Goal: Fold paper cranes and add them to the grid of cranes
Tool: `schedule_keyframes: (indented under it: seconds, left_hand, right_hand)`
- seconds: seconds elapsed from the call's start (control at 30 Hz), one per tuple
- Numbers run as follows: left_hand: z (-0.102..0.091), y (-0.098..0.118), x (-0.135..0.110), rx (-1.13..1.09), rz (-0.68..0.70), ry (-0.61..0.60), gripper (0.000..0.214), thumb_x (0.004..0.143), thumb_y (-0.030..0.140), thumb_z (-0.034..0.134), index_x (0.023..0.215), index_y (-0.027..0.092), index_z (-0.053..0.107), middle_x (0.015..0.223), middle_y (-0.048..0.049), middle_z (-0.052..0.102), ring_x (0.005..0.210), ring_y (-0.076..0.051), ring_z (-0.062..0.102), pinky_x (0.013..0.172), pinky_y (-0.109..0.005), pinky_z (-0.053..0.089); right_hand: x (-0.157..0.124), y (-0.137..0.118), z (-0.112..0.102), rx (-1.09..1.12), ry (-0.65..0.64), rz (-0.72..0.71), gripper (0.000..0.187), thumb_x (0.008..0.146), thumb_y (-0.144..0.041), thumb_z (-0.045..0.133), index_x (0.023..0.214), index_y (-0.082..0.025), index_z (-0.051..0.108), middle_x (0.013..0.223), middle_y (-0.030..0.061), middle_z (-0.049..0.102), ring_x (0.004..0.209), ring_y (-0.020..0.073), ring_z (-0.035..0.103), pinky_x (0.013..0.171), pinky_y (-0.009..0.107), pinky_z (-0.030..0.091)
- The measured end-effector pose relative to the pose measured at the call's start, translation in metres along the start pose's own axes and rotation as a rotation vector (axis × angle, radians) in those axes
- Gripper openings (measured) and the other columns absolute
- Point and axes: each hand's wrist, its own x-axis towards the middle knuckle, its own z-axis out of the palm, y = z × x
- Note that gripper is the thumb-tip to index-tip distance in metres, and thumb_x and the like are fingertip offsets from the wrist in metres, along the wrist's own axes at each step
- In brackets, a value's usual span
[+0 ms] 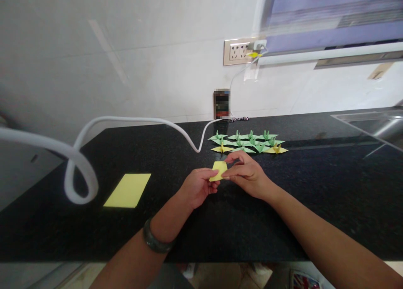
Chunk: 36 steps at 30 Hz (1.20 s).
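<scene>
A small folded piece of yellow paper (220,168) is held up over the dark countertop between both hands. My left hand (199,186), with a bangle on its wrist, pinches the paper's left side between thumb and fingers. At the paper's right edge, my right hand (247,173) grips it with thumb and fingertips. Just beyond the hands, several green paper cranes (251,137) stand in rows, with a yellow paper crane (222,148) and another yellow crane (276,149) in the front row. Flat on the counter to the left lies a stack of yellow paper (128,190).
A thick white cable (135,119) loops over the left side of the black countertop (176,243). Against the wall stands a phone-like object (222,104), blurred out. A wall socket (239,51) holds a plugged-in charger. A metal sink (378,127) lies at the far right.
</scene>
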Motion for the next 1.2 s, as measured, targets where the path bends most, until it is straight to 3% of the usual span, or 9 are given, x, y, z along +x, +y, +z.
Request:
schedule_keyframes:
  seconds: [0.27, 0.63, 0.93, 1.2]
  left_hand:
    - [0.002, 0.001, -0.004, 0.103, 0.096, -0.100, 0.024, 0.075, 0.032, 0.051, 0.081, 0.010, 0.058, 0.073, -0.0078, 0.063, 0.057, -0.010, 0.057, 0.055, -0.022, 0.045]
    - [0.009, -0.004, -0.006, 0.337, 0.128, -0.045, 0.026, 0.074, 0.034, 0.050, 0.083, 0.010, 0.057, 0.078, -0.0108, 0.065, 0.067, -0.015, 0.061, 0.063, -0.028, 0.046]
    - [0.009, -0.007, -0.004, 0.576, 0.192, 0.027, 0.032, 0.074, 0.041, 0.047, 0.082, 0.012, 0.059, 0.075, -0.0094, 0.066, 0.063, -0.014, 0.060, 0.057, -0.024, 0.044]
    - [0.006, -0.012, -0.001, 0.674, 0.209, 0.055, 0.023, 0.073, 0.033, 0.049, 0.072, 0.012, 0.058, 0.060, -0.0060, 0.064, 0.050, -0.013, 0.058, 0.049, -0.023, 0.044]
  right_hand:
    - [0.000, 0.002, 0.002, -0.031, 0.059, 0.091, 0.013, 0.077, -0.018, 0.051, 0.082, -0.022, 0.063, 0.097, 0.0060, 0.046, 0.092, 0.0173, 0.046, 0.080, 0.034, 0.041]
    - [-0.002, 0.002, 0.016, -0.057, 0.204, 0.225, 0.009, 0.077, -0.015, 0.048, 0.074, -0.019, 0.056, 0.091, 0.0056, 0.050, 0.086, 0.0166, 0.049, 0.076, 0.032, 0.041]
    - [-0.001, 0.002, 0.016, -0.073, 0.197, 0.213, 0.009, 0.074, -0.015, 0.050, 0.073, -0.018, 0.058, 0.088, 0.0053, 0.049, 0.084, 0.0164, 0.048, 0.072, 0.031, 0.041]
    - [-0.001, -0.004, 0.016, -0.081, 0.173, 0.221, 0.010, 0.074, -0.015, 0.051, 0.068, -0.018, 0.059, 0.084, 0.0051, 0.047, 0.081, 0.0157, 0.048, 0.069, 0.029, 0.041]
